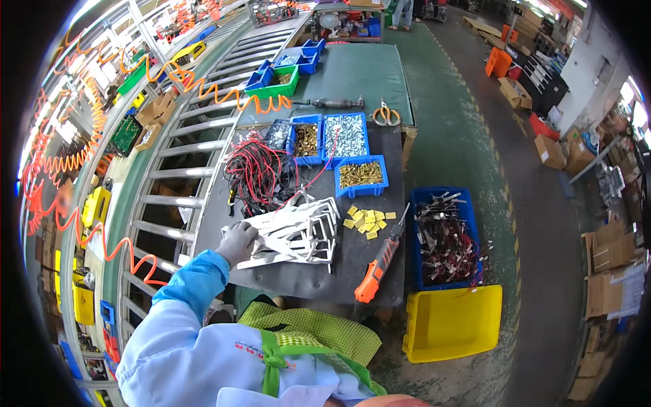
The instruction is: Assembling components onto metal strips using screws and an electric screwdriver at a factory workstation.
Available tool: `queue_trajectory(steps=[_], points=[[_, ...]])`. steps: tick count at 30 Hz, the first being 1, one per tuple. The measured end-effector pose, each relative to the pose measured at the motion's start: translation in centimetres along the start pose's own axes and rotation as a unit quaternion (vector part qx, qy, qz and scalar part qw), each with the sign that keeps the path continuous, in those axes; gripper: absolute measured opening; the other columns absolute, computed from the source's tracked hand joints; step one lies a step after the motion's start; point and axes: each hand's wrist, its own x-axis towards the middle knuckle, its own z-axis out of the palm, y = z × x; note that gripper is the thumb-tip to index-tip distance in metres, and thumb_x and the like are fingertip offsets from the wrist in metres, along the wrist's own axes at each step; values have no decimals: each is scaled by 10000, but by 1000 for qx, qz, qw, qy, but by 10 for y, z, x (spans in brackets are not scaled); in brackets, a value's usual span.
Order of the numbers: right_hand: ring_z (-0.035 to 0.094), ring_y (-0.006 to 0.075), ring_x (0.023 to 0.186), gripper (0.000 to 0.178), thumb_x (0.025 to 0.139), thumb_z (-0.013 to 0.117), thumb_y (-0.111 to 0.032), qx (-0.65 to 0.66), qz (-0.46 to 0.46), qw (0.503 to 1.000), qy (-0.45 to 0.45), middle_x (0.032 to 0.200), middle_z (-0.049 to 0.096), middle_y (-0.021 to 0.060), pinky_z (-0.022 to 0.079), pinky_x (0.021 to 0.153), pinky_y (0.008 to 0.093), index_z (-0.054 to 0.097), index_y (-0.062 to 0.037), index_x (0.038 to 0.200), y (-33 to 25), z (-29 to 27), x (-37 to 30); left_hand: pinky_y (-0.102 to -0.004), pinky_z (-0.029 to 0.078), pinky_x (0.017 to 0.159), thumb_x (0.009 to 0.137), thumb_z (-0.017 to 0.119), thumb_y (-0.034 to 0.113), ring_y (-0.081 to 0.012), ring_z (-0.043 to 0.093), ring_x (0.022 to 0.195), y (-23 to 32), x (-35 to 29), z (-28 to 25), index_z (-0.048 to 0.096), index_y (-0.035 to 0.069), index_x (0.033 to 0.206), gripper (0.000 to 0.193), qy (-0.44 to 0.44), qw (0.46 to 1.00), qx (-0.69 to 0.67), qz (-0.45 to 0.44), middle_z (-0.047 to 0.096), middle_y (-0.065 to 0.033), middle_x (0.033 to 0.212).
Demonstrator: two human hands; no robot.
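- The gloved left hand (239, 244) is touching the left end of the white brackets (291, 234); whether its fingers are pinching one, the view is not telling.
- The right hand is lying outside the view, its state unknowable.
- The brackets are lying piled on the dark tabletop (298, 288), beside the yellow pieces (367, 221).

Brackets (298, 222) lie on the table (319, 288) — wires (258, 169) behind them, tabs (369, 218) and a screwdriver (381, 263) to their right.

The left hand (237, 244) covers part of the brackets (296, 234). Far beyond it, a person (403, 11) is cut off.
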Motion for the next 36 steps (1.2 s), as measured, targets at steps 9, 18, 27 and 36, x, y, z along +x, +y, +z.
queue_trajectory(steps=[9, 18, 27, 36], points=[[585, 218, 919, 219, 948, 523, -249, 154, 33, 984, 87, 998, 627, 82, 477, 795, 347, 647, -95, 1043, 23, 10, -24, -506, 478, 722, 855, 523, 86, -388, 597, 856, 24, 14, -54, 526, 40, 1217, 364, 118, 992, 16, 33, 606, -174, 937], [572, 187, 909, 215, 966, 512, -246, 236, 4, 954, 185, 1001, 614, 63, 468, 783, 319, 641, -92, 1044, -11, -65, 4, -335, 484, 714, 929, 594, 184, -187, 584, 790, 99, 21, -74, 487, 28, 1313, 428, 82, 945, -314, -49, 587, -88, 863], [558, 157, 900, 213, 984, 502, -242, 294, -50, 919, 259, 1004, 601, 44, 458, 772, 292, 634, -88, 1045, -49, -92, 5, -353, 472, 953, 1038, 441, 158, -210, 568, 1106, 149, -19, -17, 456, 38, 1298, 287, -35, 491, -870, 41, 557, -99, 1254], [555, 260, 1199, 449, 909, 553, -168, 148, -212, 953, -158, 1266, 579, 153, 448, 1008, 365, 520, 30, 1311, -334, 8, -111, -323, 472, 923, 1035, 443, 153, -173, 565, 1066, 195, -129, 38, 461, 9, 1258, 266, -51, 467, -873, 129, 577, -129, 1271]])
